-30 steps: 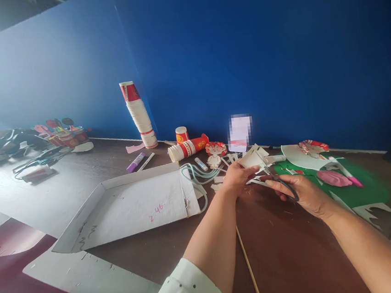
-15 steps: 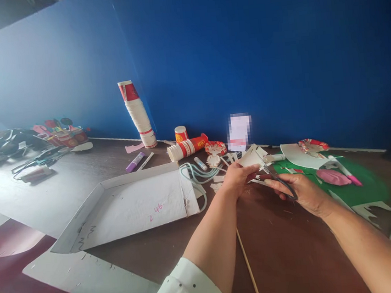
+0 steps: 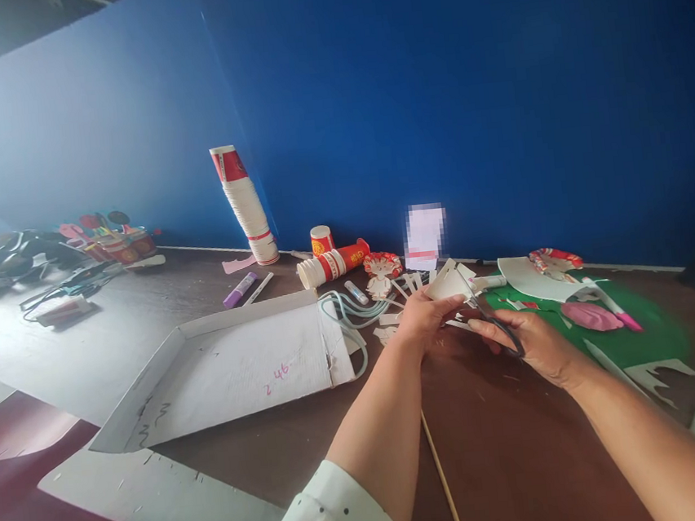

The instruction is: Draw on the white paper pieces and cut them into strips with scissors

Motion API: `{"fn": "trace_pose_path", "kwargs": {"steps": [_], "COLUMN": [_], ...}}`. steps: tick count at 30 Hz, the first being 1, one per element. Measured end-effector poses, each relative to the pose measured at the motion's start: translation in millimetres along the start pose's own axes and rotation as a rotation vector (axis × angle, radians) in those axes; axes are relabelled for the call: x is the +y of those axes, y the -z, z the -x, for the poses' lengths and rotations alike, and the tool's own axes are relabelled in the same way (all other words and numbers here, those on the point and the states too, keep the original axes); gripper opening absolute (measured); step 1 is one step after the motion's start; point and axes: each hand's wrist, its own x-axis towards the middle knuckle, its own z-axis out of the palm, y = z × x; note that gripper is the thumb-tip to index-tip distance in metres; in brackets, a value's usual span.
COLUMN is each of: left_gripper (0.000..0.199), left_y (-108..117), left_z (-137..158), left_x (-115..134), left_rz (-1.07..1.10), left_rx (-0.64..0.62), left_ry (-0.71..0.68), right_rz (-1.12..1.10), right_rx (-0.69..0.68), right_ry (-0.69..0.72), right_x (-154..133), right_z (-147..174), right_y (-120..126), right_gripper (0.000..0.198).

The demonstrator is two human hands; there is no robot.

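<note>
My left hand (image 3: pixel 427 317) is closed on a piece of white paper (image 3: pixel 448 280), pinching its near edge. In my right hand (image 3: pixel 530 337) is a pair of scissors (image 3: pixel 496 326) with dark handles, my fingers through the loops. The scissor blades reach up to the right edge of the white piece; whether they are closed on it I cannot tell. White paper strips (image 3: pixel 408 284) lie just beyond my left hand. Under and past my right hand is a green sheet (image 3: pixel 656 337) with scraps on it.
A white box lid (image 3: pixel 229 370) lies left of my arm, beside a pale cable (image 3: pixel 353 321). Behind stand a tall stack of paper cups (image 3: pixel 248 213) and a fallen cup stack (image 3: pixel 335 263). A thin wooden stick (image 3: pixel 443 480) lies in front. A pink marker (image 3: pixel 616 308) rests on the right.
The scissors and my right hand have shifted very slightly left. The white piece in my left hand is turned a little; both hands keep their hold.
</note>
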Motion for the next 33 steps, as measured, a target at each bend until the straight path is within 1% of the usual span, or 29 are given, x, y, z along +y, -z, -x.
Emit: {"fn": "trace_pose_path", "kwargs": {"steps": [4, 7, 12, 18, 22, 25, 28, 31, 33], "left_gripper": [0.035, 0.035, 0.034, 0.031, 0.030, 0.029, 0.032, 0.035, 0.035], "left_y": [1, 2, 4, 5, 5, 5, 8, 10, 10], "left_z": [-2, -2, -3, -4, -3, -3, -4, -5, -5], "left_x": [-4, -4, -3, -2, -1, -1, 0, 1, 2], "left_rz": [0.013, -0.011, -0.059, -0.096, -0.117, -0.151, -0.167, -0.163, -0.152], "left_rx": [0.054, 0.116, 0.167, 0.155, 0.124, 0.121, 0.107, 0.088, 0.075], "left_ry": [0.056, 0.076, 0.085, 0.087, 0.048, 0.034, 0.033, 0.029, 0.021], "right_rz": [0.003, 0.023, 0.075, 0.098, 0.203, 0.244, 0.182, 0.061, -0.027], "right_rx": [0.008, 0.026, 0.046, 0.045, 0.116, 0.168, 0.128, 0.048, 0.029], "right_ry": [-0.022, 0.002, 0.019, 0.012, -0.013, 0.028, 0.049, -0.005, -0.037], "right_x": [-5, -7, -5, -2, 2, 4, 2, -1, -2], "right_z": [1, 0, -1, -2, -2, -1, 0, 0, 0], "right_y": [0, 0, -1, -1, -1, -1, 0, 3, 5], "right_gripper": [0.045, 0.038, 0.041, 0.043, 0.041, 0.039, 0.038, 0.041, 0.046]}}
